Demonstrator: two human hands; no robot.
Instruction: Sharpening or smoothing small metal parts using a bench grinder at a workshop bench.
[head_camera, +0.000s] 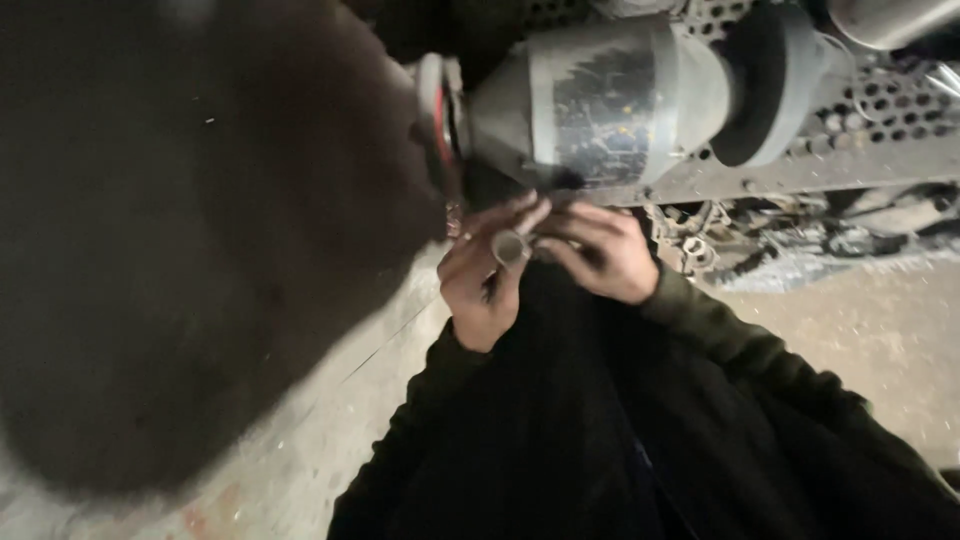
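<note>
A: What is held in the hands?

B: A small round metal ring (509, 246), like a short tube, is held up in front of the chest. It is pinched by the left hand (482, 282); its fingers (522, 214) are closed around the ring's side.

A: And the right hand (603, 253)?

B: It is placed just beside the ring. Its fingers (563, 232) are bent and pressed together at the ring's edge, so the ring is touched from both sides.

A: What is seen above the hands?

B: A big grey metal can (600, 100) is seen there, lying sideways, near the hands. A metal plate with many holes (880, 105) is seen behind it. A large dark blurry shape (190, 230) is seen on the left. A pale concrete floor (870, 340) is seen below.
</note>
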